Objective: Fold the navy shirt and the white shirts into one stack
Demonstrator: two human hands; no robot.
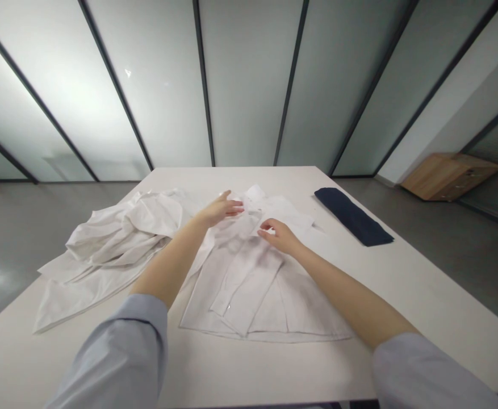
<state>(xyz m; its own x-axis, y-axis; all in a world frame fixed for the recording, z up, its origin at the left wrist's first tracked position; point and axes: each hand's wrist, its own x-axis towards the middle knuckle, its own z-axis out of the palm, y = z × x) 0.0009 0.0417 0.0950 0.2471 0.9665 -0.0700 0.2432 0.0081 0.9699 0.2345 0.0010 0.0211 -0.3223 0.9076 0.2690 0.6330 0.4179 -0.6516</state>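
From the head camera, a white button-front shirt (249, 295) lay spread in the middle of the table (406, 301), its tail towards the person and its placket running up the centre, with a small button glinting low on the strip. The cloth was softly creased and flat near the hem, but bunched and rumpled at the 12 o'clock end, where a pale corner stuck up. The left hand (220, 210) sat open over that bunched fabric, fingers spread. The right hand (279, 237) rested at about 1 o'clock from the left hand, fingers curled down onto the shirt; whether they pinched the cloth, I could not tell. The hands were apart but near each other. Grey-blue sleeves (121, 358) covered the arms above the bare forearms. A crumpled second white garment (112, 244) lay at 9 o'clock from the shirt, touching its edge, and a folded navy cloth (353, 217) lay well apart at 2 o'clock. Beyond the table at 2 o'clock stood a wooden cabinet (451, 176)
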